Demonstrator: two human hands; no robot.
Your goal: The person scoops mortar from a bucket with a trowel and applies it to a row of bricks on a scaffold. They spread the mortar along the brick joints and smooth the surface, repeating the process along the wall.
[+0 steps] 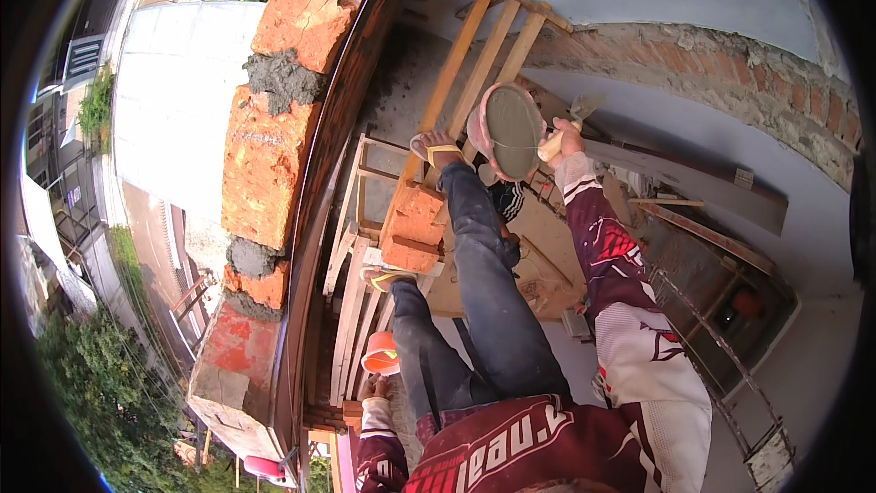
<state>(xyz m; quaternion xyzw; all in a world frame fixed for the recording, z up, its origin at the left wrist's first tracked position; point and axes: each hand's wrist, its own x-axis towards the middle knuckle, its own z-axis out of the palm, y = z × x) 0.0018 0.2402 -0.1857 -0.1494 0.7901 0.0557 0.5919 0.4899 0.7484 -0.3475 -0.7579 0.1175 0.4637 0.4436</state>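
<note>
My right hand (566,139), right of centre, is closed round the pale handle of a trowel (582,108). Right beside it is a pink bucket (507,132) of grey wet mortar, its thin wire handle reaching toward my fingers; whether they grip it too is unclear. My left hand (375,387) is low at centre, fingers curled just below a small orange container (381,353); what it grips is unclear. To the left runs a course of rough red bricks (265,164) with lumps of grey mortar (281,80) in the joints.
My sandalled feet are on timber planks (476,55) around loose bricks (412,226). Below, a person in striped clothing (506,201) is partly hidden. A rusty metal frame (703,319) stands lower right. Beyond the brick edge, a white roof (173,82), wires and trees drop away.
</note>
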